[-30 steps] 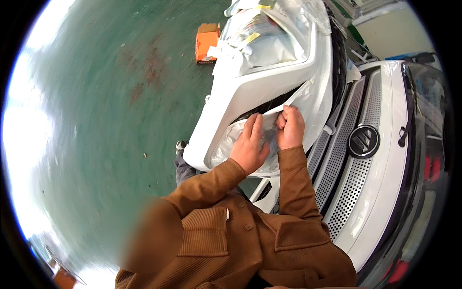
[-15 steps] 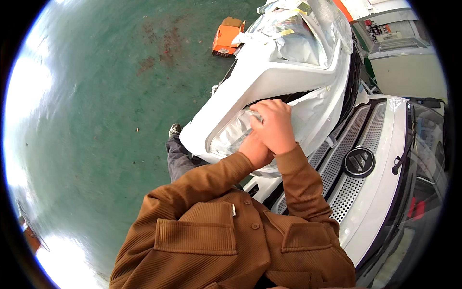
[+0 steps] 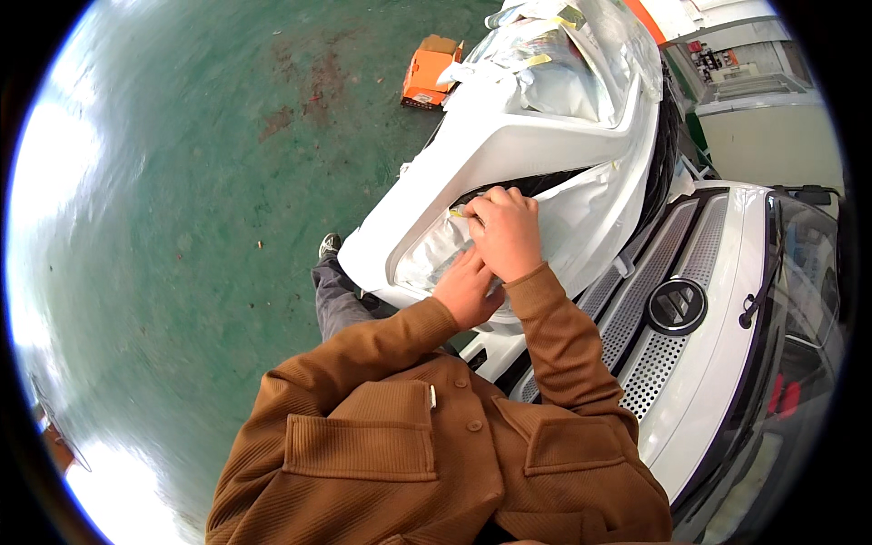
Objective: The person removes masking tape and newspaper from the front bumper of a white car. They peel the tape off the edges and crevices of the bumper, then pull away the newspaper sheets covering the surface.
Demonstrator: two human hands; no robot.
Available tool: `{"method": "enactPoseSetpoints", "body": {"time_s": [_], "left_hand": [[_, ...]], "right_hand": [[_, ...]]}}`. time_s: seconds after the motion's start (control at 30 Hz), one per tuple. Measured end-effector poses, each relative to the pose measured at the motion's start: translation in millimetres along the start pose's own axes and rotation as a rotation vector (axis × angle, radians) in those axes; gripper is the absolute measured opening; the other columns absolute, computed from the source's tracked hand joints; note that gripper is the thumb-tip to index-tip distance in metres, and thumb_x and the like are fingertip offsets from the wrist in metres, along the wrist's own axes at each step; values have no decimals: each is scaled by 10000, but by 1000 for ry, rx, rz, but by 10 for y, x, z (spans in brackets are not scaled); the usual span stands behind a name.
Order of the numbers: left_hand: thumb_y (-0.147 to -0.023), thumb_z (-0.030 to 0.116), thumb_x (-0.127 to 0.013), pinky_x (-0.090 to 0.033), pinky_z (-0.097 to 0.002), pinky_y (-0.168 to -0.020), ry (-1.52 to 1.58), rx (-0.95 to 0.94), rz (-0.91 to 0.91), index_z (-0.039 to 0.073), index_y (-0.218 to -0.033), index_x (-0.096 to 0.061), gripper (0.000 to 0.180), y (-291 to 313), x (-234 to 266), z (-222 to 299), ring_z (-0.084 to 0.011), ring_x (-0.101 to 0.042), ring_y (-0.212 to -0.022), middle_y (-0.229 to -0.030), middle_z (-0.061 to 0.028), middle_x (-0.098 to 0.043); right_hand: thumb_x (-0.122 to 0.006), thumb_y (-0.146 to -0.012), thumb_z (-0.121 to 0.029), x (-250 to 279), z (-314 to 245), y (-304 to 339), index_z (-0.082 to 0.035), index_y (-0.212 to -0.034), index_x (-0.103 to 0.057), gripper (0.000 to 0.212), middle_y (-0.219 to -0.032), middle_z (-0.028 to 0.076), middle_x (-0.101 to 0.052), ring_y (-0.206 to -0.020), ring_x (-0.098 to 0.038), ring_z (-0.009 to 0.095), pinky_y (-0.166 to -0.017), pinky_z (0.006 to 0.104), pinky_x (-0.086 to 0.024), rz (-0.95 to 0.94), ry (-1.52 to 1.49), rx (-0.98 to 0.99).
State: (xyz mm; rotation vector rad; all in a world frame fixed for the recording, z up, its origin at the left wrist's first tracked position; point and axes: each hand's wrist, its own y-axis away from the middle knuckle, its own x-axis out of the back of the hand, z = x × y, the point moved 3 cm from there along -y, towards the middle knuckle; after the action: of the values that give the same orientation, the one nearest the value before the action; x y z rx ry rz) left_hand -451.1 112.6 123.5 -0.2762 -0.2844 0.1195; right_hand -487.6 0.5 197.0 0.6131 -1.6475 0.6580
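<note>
We have both hands at the plastic film (image 3: 422,259) in the white panel's (image 3: 509,141) recess.
The left hand (image 3: 467,292) lies against the film, fingers extended, grip loose; the right hand (image 3: 505,229) curls beside a yellow tape strip (image 3: 456,213), and we cannot tell whether it pinches it. Our hands hide part of the film; the orange box's (image 3: 424,75) contents we cannot make out.

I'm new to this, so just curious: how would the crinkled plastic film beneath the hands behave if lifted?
The film is probably floppy, since wrinkles cross it. It looks thin, so it is likely light and perhaps easily torn. Yellow tape near its upper edge may hold that part back.
</note>
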Motion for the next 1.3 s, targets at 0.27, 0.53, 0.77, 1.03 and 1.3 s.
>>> {"method": "enactPoseSetpoints", "body": {"time_s": [0.27,0.53,0.77,1.03,1.3], "left_hand": [[-841,49,-766,-447,-536,-1166,-127,63,136,20,-1479,-559,671,373,467,-193,-476,-530,-1383,-1539,-252,-507],[-859,56,-760,-435,-521,-1195,-104,153,176,28,-1500,-549,676,454,543,-325,-451,-497,-1437,-1570,-236,-495],[-869,80,-761,-434,-523,-1195,-88,154,166,9,-1480,-549,651,487,547,-363,-455,-497,-1439,-1577,-237,-493],[-871,71,-745,-449,-520,-1181,-103,162,137,15,-1486,-541,650,536,583,-345,-465,-511,-1418,-1553,-240,-498],[-868,75,-768,-421,-505,-1220,-113,160,183,14,-1550,-495,737,518,610,-355,-452,-477,-1474,-1599,-232,-474]], "right_hand": [[-794,-861,-161,28,-116,24,-121,-879,-737,72,-1011,40,-705,-1029,-616,295,-960,495,-448,127,-34,48],[-832,-853,-289,-218,-197,183,-138,-1035,-730,257,-830,28,-711,-864,-647,282,-911,475,-431,98,-6,-66],[-853,-867,-266,-382,-288,235,-97,-1127,-762,323,-952,77,-712,-937,-667,328,-867,490,-517,210,-104,-223],[-806,-918,-200,-595,-239,177,-69,-954,-728,156,-999,114,-705,-931,-697,367,-786,485,-575,229,-359,-392],[-747,-951,-171,-562,-292,167,-77,-939,-691,109,-1013,108,-691,-911,-696,383,-752,494,-578,233,-346,-349]]}}
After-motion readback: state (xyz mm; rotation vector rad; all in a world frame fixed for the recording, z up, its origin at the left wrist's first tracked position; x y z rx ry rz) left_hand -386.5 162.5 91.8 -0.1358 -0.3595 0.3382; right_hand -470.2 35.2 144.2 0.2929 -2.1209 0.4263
